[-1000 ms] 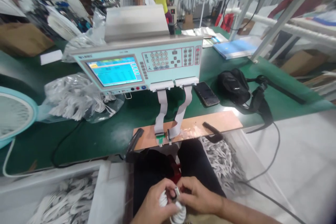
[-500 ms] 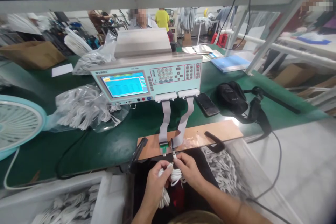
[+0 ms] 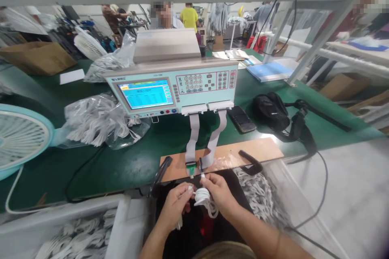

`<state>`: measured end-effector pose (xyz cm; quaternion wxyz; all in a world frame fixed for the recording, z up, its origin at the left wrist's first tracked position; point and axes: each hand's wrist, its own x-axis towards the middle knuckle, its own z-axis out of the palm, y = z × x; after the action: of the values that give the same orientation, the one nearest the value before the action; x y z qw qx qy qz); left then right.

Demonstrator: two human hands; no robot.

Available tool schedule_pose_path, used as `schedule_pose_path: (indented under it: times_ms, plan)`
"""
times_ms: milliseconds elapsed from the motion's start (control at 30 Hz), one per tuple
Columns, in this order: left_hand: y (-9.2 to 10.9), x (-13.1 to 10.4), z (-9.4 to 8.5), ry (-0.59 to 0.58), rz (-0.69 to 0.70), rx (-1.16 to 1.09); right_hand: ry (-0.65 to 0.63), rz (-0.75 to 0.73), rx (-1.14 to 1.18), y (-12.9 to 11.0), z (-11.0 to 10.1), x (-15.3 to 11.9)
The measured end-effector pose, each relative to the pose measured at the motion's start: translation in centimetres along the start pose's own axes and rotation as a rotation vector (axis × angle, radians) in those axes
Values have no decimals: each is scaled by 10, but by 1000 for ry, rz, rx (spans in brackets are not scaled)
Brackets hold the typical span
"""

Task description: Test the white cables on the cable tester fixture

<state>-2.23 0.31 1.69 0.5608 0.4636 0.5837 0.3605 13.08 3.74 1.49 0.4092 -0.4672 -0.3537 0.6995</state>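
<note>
In front of the bench tester (image 3: 190, 100) (its brand lettering (image 3: 119, 79) and screen text (image 3: 144, 90) too blurred for us to read), our right hand (image 3: 219, 192) pinches one end of the coiled white cable (image 3: 202, 196) at a ribbon connector (image 3: 201, 164); our left hand (image 3: 175, 201) grips a white plug (image 3: 190, 187).

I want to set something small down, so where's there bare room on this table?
Bare green tabletop lies between the black cable and the left clamp, nearer than the bagged cables. Another patch lies between the blue folder and the black pouch. It's crowded at the wooden board, where ribbon cables end close to the left hand and right hand.
</note>
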Motion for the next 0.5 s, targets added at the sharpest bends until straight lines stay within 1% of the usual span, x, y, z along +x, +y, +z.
schedule_pose_path:
  times_ms: [200, 367, 500]
  plan:
    - [-2, 8, 11, 130, 25, -100, -29, -16, 0, -2, 0, 1]
    - [-3, 10, 16, 159, 60, -132, -32, -3, 13, -2, -1, 1]
    - [-5, 10, 22, 190, 22, -229, -44, -33, 8, -3, 0, 1]
